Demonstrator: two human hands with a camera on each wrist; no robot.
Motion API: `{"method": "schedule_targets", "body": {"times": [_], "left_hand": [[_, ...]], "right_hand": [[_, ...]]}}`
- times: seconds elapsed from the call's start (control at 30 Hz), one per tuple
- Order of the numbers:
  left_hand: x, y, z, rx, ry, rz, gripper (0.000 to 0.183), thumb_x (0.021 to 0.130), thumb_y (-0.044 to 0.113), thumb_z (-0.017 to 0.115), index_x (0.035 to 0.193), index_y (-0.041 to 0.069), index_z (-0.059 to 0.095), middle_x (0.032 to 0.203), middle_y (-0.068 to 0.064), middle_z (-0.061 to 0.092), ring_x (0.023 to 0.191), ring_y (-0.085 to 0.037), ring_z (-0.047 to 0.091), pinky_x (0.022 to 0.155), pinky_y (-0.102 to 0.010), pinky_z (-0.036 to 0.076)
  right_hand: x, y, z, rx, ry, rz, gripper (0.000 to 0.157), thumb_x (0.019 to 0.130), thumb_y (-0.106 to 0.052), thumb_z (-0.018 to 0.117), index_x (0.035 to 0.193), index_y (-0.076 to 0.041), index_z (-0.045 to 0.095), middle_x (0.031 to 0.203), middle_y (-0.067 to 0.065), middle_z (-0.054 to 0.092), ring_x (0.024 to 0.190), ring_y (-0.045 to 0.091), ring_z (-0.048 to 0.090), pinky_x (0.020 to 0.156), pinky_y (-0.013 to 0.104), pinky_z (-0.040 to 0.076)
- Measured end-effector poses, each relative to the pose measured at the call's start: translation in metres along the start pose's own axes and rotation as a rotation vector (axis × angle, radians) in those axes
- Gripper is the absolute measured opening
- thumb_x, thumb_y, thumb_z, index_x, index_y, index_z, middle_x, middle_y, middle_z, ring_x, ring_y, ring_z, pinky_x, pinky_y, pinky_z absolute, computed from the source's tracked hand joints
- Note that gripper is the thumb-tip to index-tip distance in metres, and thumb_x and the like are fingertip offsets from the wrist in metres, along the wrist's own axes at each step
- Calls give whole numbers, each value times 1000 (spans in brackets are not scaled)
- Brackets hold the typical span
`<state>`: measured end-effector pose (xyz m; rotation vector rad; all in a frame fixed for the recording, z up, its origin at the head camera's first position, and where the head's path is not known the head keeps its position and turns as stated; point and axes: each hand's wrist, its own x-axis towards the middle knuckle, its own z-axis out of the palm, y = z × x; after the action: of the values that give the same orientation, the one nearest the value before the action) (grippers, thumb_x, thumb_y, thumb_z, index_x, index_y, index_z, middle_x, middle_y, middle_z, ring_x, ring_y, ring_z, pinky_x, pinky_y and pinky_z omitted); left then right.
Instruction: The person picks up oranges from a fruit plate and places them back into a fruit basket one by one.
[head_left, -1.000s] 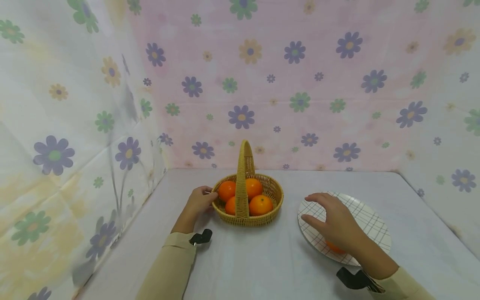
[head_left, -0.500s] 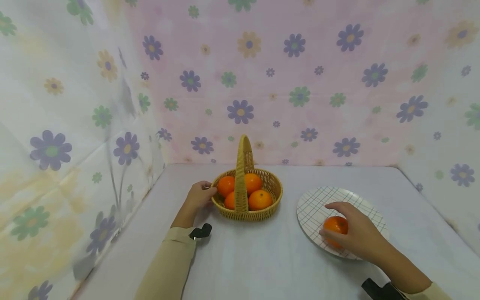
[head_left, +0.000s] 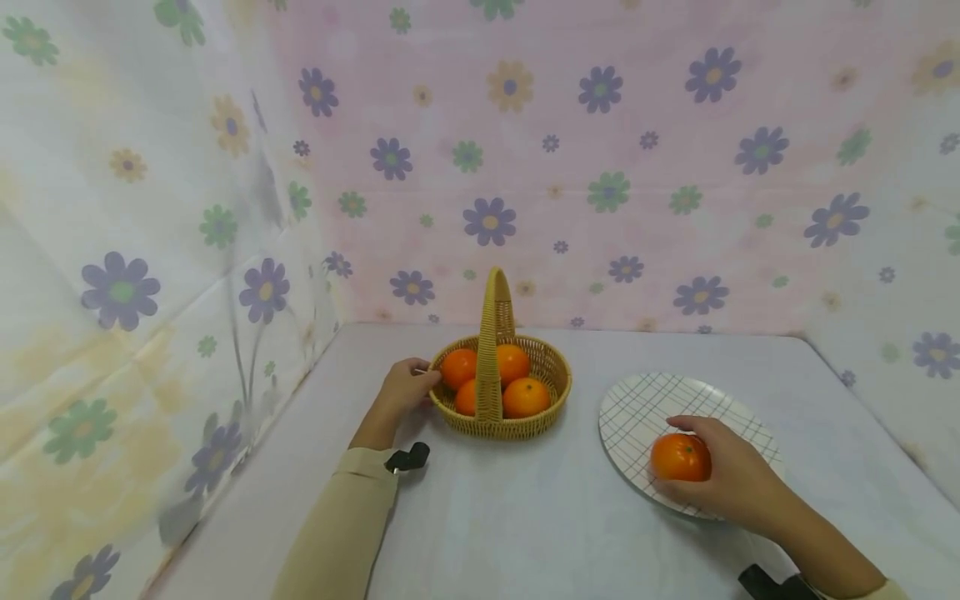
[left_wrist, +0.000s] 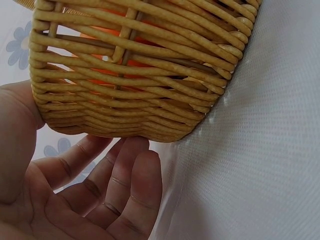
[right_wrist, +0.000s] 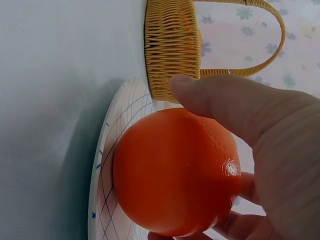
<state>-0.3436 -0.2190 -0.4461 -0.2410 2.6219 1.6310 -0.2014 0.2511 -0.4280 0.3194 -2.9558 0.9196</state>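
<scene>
A woven basket [head_left: 498, 427] with an upright handle holds several oranges [head_left: 526, 397] in the head view. My left hand [head_left: 401, 388] grips its left end: in the left wrist view the thumb lies at the rim and the fingertips [left_wrist: 146, 175] touch the outer weave. On a white plate with a grid pattern [head_left: 637, 408] sits another orange [head_left: 678, 457]. My right hand [head_left: 738, 479] curls around this orange, thumb on the near side and fingers on the far side. The right wrist view has the orange [right_wrist: 175, 172] against the plate, its fingers partly hidden behind the fruit.
A white cloth covers the table [head_left: 525, 525], with the basket left of the plate. Flower-patterned cloth walls [head_left: 555, 167] close off the back and sides.
My right hand has come back and right from above the plate and lowered around the orange there. My left hand stays on the basket. The head view has shifted slightly.
</scene>
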Motion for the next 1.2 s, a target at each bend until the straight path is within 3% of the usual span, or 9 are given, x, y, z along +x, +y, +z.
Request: {"method": "schedule_targets", "body": {"times": [0.3,0.63,0.9,1.2], "left_hand": [[1,-2,0,10,0,-10,39,96,29,64,125,3,63,126,-19,66,99,-26,68,80,-33,64],[-1,0,-1,18,4,-14,39,95,28,63,124,3,63,125,-19,67,97,-25,68,80,-33,64],[-1,1,-1,14,0,-19,39,95,29,63,124,3,64,123,-19,67,97,-26,69,81,-34,64],[-1,1,0,20,7,-20,38,96,28,63,125,3,63,125,-20,66,98,-26,68,82,-34,64]], "right_hand": [[0,3,-2,-4,-17,35,91,70,-53,92,142,-11,55,138,17,62,107,28,64,85,53,63],[14,-5,-7,5,70,-55,80,73,-44,92,137,-10,59,130,16,66,101,26,66,83,47,65],[28,-20,-14,31,106,-102,75,77,-42,90,138,-11,59,134,17,64,104,30,66,81,45,65],[50,-41,-13,90,92,-146,75,79,-43,89,141,-13,58,135,13,62,108,31,66,84,44,65]]}}
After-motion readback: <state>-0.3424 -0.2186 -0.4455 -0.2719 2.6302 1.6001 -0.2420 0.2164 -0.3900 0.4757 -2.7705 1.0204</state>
